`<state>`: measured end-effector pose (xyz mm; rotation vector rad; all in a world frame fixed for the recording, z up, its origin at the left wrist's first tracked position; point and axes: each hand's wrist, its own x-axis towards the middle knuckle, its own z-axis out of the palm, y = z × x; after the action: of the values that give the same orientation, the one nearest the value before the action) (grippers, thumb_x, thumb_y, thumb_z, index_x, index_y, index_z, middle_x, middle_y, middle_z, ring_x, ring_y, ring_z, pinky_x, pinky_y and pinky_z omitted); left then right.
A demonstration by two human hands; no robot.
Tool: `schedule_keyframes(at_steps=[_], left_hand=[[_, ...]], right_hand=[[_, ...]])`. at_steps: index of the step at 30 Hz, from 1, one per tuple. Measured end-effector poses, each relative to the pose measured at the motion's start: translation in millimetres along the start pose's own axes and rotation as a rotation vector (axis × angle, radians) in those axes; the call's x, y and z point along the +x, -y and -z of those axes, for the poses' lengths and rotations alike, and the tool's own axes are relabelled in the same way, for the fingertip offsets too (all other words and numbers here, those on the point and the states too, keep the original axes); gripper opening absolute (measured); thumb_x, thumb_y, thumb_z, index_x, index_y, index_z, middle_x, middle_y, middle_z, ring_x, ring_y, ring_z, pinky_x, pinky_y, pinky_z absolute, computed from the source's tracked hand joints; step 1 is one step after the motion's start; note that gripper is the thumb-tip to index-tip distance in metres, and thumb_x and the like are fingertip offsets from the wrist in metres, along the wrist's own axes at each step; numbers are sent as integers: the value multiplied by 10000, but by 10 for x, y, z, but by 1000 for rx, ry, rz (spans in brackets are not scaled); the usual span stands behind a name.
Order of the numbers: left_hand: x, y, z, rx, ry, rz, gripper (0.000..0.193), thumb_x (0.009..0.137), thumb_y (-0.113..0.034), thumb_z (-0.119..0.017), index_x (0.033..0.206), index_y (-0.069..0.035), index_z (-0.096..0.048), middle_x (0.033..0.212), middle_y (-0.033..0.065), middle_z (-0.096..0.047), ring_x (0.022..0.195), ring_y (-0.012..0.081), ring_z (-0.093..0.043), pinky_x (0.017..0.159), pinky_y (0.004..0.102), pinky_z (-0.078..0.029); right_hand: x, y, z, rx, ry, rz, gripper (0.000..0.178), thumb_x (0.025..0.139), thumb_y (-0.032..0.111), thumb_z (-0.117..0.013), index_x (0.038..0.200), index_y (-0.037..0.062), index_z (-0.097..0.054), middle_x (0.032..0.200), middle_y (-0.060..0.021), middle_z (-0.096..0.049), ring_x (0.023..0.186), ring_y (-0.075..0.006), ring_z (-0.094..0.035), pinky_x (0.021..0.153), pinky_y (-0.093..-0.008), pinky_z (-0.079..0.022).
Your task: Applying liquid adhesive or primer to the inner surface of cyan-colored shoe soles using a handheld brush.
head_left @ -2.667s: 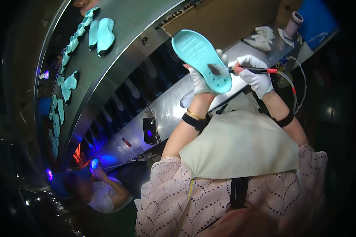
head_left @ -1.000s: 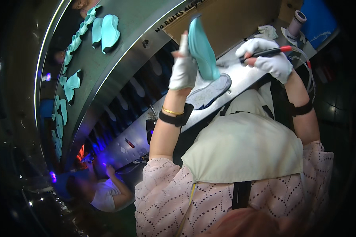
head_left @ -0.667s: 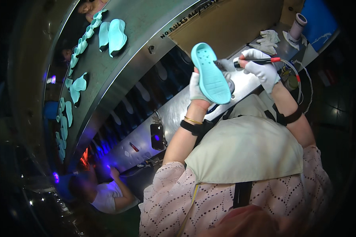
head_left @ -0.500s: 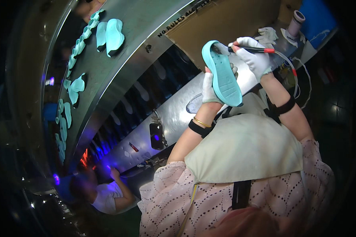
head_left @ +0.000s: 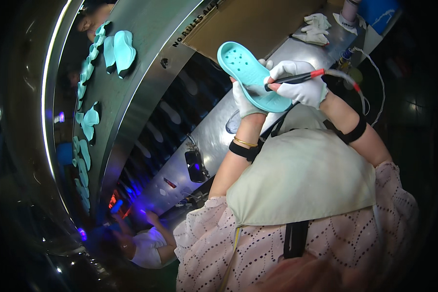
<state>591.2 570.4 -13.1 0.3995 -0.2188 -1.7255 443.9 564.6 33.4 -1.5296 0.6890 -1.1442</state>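
A turquoise foam clog with small holes at its toe end is held up in front of me, tilted. My left hand, in a white glove with bare fingertips, grips it from below and along its left side. My right hand, gloved the same way, is closed around a slim black pen-like tool with red bands and a cable running off to the right. The tool's tip is at the clog's inner side near the middle; whether it touches cannot be told.
A green conveyor on the left carries several turquoise clogs. The metal bench holds a black phone, a small red tool and white gloves. Cardboard lies beyond my hands. Another person works at lower left.
The clog has turned in my left hand, so its holed toe end now shows at upper left. The tool has moved down and left, from the far end to the clog's middle.
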Motion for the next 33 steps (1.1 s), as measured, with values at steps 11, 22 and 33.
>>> schedule_keyframes(at_steps=[11,22,33], left_hand=[[-18,-111,38,13,35,-38,582,867,-558,-329,1193,-91,-449,1068,137,-573,1025,313,-531,911,426,-420],[-151,-187,-189,-170,77,57,636,804,-604,-424,1211,-118,-465,1133,130,-533,980,305,-547,875,482,-428],[-155,-162,-170,-218,141,67,684,815,-617,-321,1297,-136,-384,1239,135,-458,1123,337,-446,864,490,-419]], right_hand=[[-159,33,-20,51,7,-338,115,736,89,-659,824,22,-624,803,-38,-619,767,-112,-580,713,-232,-462],[-124,-51,11,119,-101,-153,83,790,54,-623,862,16,-606,817,7,-601,754,-50,-550,697,-201,-450],[-268,49,-168,146,-60,-315,127,736,41,-684,836,17,-611,862,-30,-609,812,-85,-564,733,-223,-462]])
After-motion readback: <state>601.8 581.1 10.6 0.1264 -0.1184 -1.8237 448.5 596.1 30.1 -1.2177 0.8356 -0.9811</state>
